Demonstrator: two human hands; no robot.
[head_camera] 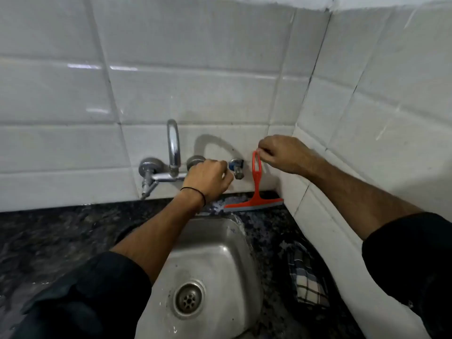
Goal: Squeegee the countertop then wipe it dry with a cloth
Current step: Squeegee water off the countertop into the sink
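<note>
A red squeegee (256, 189) stands upright against the tiled back wall, its blade resting on the dark speckled countertop (61, 238) behind the sink. My right hand (281, 152) pinches the loop at the top of its handle. My left hand (208, 178) is closed around the right tap handle of the wall faucet (173, 148). A blue-and-white checked cloth (307, 275) lies bunched on the counter to the right of the sink, beside the side wall.
A steel sink (215, 260) with a round drain sits in the middle of the counter. A small angle valve (236, 167) sticks out of the wall between my hands. White tiled walls meet in a corner at the right.
</note>
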